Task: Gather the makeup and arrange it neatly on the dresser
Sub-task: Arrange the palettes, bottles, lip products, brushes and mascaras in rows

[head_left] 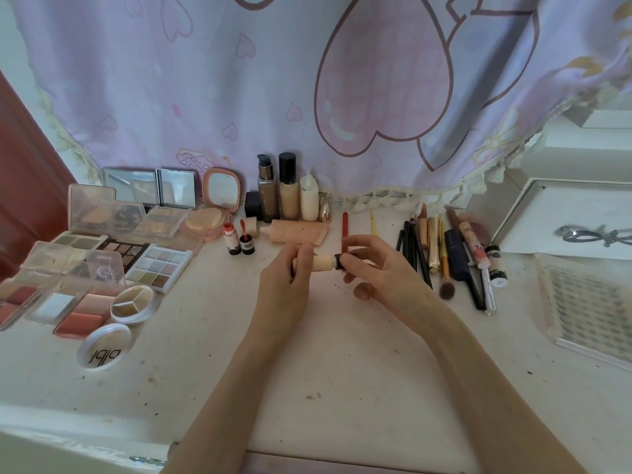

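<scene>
the left hand (290, 275) wraps the small beige tube (323, 262), hiding its far end, and the right hand (372, 268) covers its dark cap. at nine o'clock the blush palette (20, 301) runs off the edge; at three o'clock the clear tray (588, 302) is cut too.

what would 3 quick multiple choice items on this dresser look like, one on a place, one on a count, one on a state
1. Where do the eyeshadow palettes lie?
A. left side
B. right side
C. front edge

2. How many tall bottles stand at the cloth?
A. one
B. three
C. six

3. What is the beige tube doing?
A. lying alone
B. standing capped
C. held in both hands

Answers:
1 A, they cluster left of the hands.
2 B, three stand side by side.
3 C, the left hand grips its body while the right hand fingers pinch its dark cap.
</scene>
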`<state>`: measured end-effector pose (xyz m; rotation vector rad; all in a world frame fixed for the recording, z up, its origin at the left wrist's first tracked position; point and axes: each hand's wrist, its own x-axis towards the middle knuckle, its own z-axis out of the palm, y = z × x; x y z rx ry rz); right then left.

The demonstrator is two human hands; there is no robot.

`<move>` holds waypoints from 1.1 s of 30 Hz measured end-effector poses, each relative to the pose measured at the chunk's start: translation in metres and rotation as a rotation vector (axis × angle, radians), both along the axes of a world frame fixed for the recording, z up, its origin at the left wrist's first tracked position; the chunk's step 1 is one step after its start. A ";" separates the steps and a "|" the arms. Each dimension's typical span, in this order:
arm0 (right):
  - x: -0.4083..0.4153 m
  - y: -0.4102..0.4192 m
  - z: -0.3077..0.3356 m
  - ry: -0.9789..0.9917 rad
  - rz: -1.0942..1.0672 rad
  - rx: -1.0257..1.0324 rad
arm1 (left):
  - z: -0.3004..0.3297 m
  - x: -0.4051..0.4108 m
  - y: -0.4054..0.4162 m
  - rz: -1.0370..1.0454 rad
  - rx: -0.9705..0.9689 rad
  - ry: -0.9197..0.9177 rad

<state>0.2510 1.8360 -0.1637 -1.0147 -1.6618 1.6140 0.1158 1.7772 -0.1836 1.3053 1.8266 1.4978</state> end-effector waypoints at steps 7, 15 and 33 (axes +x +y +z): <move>0.005 0.002 0.000 0.080 0.001 -0.063 | 0.000 -0.001 -0.001 -0.037 0.029 0.008; 0.011 0.006 0.003 0.119 -0.061 0.044 | 0.000 -0.003 -0.005 -0.183 -0.030 0.295; 0.017 0.013 0.004 0.197 -0.295 0.169 | -0.013 -0.015 0.001 0.020 0.112 0.519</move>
